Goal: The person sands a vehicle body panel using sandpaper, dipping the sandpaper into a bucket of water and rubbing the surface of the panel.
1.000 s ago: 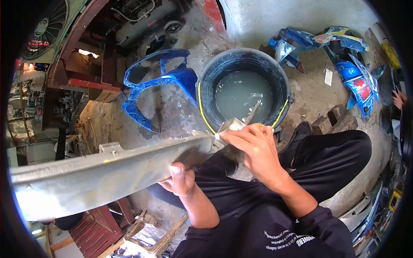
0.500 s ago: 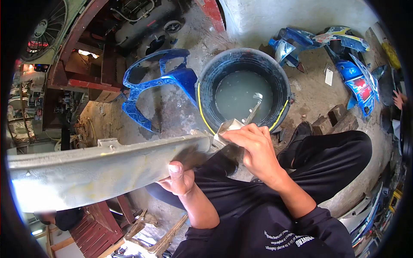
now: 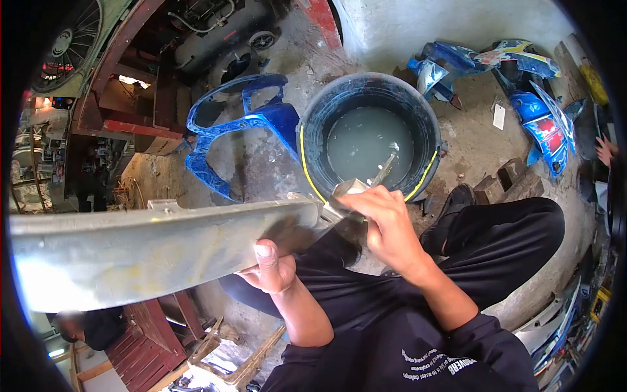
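A long grey panel (image 3: pixel 150 255) stretches from the left edge to the middle of the view. My left hand (image 3: pixel 271 269) grips its lower edge, thumb on the near face and fingers partly hidden beneath. At the panel's right end, my right hand (image 3: pixel 385 225) is closed against the narrow bracket-like tip; whether something small lies under its fingers cannot be made out. Beyond that tip stands a black bucket (image 3: pixel 313 124) of cloudy water, with the thin end of the part over its opening.
A blue plastic frame (image 3: pixel 261 121) lies left of the bucket. Blue fairings (image 3: pixel 542 130) and wooden blocks (image 3: pixel 513 179) are on the floor at right. A red slatted seat (image 3: pixel 147 340) stands lower left, with a person (image 3: pixel 101 330) beside it. Another person's hand (image 3: pixel 606 150) shows at far right.
The panel's left end has risen, then come slightly lower at its far edge as it tilts nearer level. My right hand has shifted slightly along the tip.
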`<state>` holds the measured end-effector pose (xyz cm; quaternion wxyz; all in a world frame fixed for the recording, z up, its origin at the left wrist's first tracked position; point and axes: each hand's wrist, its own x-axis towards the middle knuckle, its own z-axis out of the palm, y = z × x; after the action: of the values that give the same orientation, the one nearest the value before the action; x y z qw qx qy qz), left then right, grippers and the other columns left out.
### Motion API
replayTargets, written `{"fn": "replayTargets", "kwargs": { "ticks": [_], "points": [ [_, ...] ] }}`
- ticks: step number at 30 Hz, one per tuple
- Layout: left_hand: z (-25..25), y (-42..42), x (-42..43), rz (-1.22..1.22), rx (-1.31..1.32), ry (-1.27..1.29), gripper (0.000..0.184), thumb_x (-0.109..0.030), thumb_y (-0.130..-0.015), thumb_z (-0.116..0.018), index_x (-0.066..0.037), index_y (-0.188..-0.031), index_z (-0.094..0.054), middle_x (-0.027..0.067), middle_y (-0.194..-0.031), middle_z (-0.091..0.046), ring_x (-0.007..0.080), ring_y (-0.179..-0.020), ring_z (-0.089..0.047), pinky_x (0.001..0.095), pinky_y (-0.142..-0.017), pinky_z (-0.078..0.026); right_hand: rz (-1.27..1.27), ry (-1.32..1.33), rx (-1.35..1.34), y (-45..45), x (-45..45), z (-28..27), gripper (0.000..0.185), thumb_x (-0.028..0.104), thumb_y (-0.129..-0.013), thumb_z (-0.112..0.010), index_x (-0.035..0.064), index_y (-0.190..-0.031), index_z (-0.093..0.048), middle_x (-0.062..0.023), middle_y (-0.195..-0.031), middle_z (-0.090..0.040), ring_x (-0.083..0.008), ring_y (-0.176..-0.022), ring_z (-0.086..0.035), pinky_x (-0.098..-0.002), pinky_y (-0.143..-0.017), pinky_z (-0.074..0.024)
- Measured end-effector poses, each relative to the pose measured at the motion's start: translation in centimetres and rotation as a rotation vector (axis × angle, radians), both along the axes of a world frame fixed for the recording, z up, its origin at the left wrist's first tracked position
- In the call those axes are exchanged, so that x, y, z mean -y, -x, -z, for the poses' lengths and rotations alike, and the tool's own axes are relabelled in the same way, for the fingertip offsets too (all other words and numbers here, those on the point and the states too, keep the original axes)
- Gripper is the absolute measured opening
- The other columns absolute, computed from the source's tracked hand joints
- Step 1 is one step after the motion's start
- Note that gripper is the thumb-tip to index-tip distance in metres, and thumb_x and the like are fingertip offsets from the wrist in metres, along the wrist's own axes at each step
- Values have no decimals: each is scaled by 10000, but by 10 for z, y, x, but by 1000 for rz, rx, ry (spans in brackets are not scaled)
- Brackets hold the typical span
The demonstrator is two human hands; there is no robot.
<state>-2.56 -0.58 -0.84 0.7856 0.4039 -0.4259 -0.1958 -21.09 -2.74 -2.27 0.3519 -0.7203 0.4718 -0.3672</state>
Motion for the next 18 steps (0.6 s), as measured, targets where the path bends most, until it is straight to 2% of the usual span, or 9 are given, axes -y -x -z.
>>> {"fn": "replayTargets", "kwargs": {
  "ticks": [2, 3, 7, 9, 11, 13, 15, 16, 18],
  "points": [
    [-1, -2, -1, 48, -38, -6, 460, -141, -911, -630, -49, -1352, -535, 189, -1255, -631, 354, -1093, -658, 521, -953, -555, 39, -39, 32, 0, 3, 13, 528, -168, -701, -533, 64, -1127, -742, -76, -1078, -748, -250, -978, -638, -352, -831, -381],
    [-1, -5, -1, 93, -72, -13, 462, -145, -914, -629, -45, -1354, -531, 190, -1257, -631, 356, -1093, -658, 523, -962, -550, 4, -56, 12, 1, 2, 3, 520, -174, -712, -526, 63, -1123, -739, -89, -1068, -744, -258, -979, -638, -368, -825, -393],
    [1, -5, -2, 29, -38, -27, 453, -140, -921, -627, -36, -1351, -531, 194, -1265, -627, 357, -1098, -657, 519, -962, -551, 42, -81, 81, 1, -2, 10, 515, -173, -731, -518, 69, -1131, -736, -78, -1062, -742, -256, -979, -637, -371, -823, -396],
    [-2, -5, -1, 98, -23, -6, 450, -138, -922, -624, -28, -1349, -530, 197, -1269, -627, 354, -1098, -659, 516, -945, -560, 31, -85, 55, 3, -1, 10, 512, -171, -731, -519, 67, -1128, -736, -76, -1059, -742, -253, -975, -635, -366, -821, -391],
    [-2, -7, 2, 85, -20, -5, 451, -138, -925, -622, -31, -1352, -528, 198, -1270, -626, 352, -1099, -660, 519, -944, -561, 25, -6, 13, 0, -1, 4, 499, -167, -736, -519, 67, -1119, -737, -74, -1045, -741, -247, -956, -631, -353, -809, -376],
    [1, -10, -2, 72, -23, -18, 452, -138, -927, -620, -33, -1356, -526, 198, -1271, -626, 349, -1100, -660, 521, -944, -561, 31, -36, 19, -1, -2, 3, 510, -165, -729, -523, 73, -1125, -739, -71, -1056, -743, -247, -960, -633, -352, -811, -376],
    [4, -13, -5, 162, -90, -9, 643, -86, -830, -716, -3, -1421, -474, 206, -1291, -609, 355, -1108, -657, 524, -984, -551, 71, -50, -1, -1, 2, 9, 528, -161, -717, -529, 84, -1132, -743, -68, -1072, -745, -245, -963, -633, -351, -810, -372],
    [5, -13, -4, 162, -89, -5, 643, -86, -830, -716, -3, -1421, -474, 206, -1291, -609, 355, -1108, -657, 524, -984, -551, 70, -46, 0, 0, 1, 10, 528, -161, -717, -529, 84, -1132, -743, -68, -1072, -745, -245, -963, -633, -351, -810, -372],
    [5, -13, -1, 81, -19, -8, 468, -156, -936, -626, -46, -1377, -511, 188, -1269, -628, 344, -1097, -663, 521, -962, -558, 1, -58, -17, 1, 0, 6, 529, -134, -721, -544, 105, -1147, -746, -50, -1089, -752, -221, -1039, -642, -357, -863, -377]
  ]
}}
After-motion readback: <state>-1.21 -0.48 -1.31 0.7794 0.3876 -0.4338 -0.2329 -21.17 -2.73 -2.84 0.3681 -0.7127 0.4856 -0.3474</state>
